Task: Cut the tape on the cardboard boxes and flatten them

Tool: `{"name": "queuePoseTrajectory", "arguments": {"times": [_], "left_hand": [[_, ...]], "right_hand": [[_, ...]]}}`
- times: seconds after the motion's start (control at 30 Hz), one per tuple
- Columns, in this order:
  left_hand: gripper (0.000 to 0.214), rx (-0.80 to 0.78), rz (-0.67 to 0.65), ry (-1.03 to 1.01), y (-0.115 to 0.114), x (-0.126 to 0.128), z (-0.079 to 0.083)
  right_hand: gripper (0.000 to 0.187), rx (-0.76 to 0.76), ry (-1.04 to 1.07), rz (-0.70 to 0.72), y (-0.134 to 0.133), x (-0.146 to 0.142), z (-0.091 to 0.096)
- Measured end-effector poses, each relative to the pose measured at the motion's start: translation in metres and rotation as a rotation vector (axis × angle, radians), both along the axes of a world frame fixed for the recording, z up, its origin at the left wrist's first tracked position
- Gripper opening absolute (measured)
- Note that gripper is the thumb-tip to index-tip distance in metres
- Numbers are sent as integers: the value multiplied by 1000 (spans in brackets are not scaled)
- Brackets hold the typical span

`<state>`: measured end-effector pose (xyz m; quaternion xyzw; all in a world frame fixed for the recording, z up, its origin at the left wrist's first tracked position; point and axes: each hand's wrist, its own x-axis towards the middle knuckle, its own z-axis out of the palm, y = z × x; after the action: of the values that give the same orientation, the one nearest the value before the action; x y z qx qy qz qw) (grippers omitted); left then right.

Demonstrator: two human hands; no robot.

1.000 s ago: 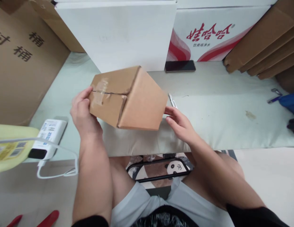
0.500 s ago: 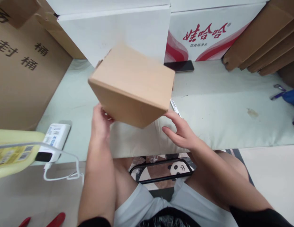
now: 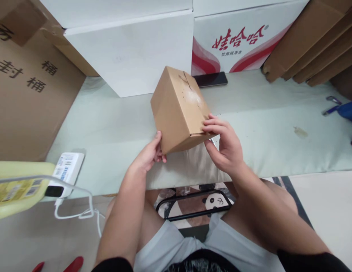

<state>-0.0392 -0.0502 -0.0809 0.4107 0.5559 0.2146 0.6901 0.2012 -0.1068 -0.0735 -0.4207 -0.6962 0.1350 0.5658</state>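
Note:
A brown cardboard box (image 3: 172, 109) is held tilted over the pale green cloth surface, one edge toward me. Its upper right face carries a slit, a torn-looking mark and a whitish patch. My left hand (image 3: 150, 153) grips the lower left corner, thumb on the side face and fingers curled underneath. On the right corner, my right hand (image 3: 224, 141) has its fingers laid over the top edge and its thumb below. Behind that hand, a thin silvery item is mostly hidden by the box and fingers.
A black phone (image 3: 211, 79) lies against the white cartons (image 3: 130, 56) at the back. To the left are a white power bank (image 3: 69, 168) with a cable and a yellow bottle (image 3: 19, 189). Folded cardboard (image 3: 309, 45) stands back right, with a blue item (image 3: 348, 112) before it.
The box has turned so a different face with a slit and whitish patch shows, and it sits lower. My right hand has closed onto its right corner; my left has shifted right.

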Motion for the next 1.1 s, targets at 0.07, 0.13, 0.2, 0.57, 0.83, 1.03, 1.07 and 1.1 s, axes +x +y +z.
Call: {"name": "queuePoseTrajectory", "arguments": {"times": [0.07, 0.13, 0.2, 0.57, 0.83, 1.03, 1.07, 1.1], "left_hand": [[71, 26, 11, 27, 0, -2, 3], [67, 43, 35, 50, 1, -4, 6], [60, 56, 57, 81, 3, -8, 10], [51, 368, 315, 197, 5, -32, -5], [62, 1203, 308, 148, 13, -37, -18], [49, 1336, 86, 281, 5, -32, -10], [49, 1333, 88, 279, 5, -33, -10], [49, 1329, 91, 278, 5, -34, -10]], "right_hand": [[40, -2, -30, -40, 3, 3, -2], [45, -35, -69, -61, 5, 6, -5], [45, -74, -103, -67, 4, 8, -7], [54, -149, -175, 161, -1, -3, -13], [65, -143, -269, 283, -5, -22, -17], [71, -136, -204, 246, -5, -18, -18], [71, -145, -169, 184, -4, -14, -18], [69, -167, -141, 87, -2, -9, -19]]}}
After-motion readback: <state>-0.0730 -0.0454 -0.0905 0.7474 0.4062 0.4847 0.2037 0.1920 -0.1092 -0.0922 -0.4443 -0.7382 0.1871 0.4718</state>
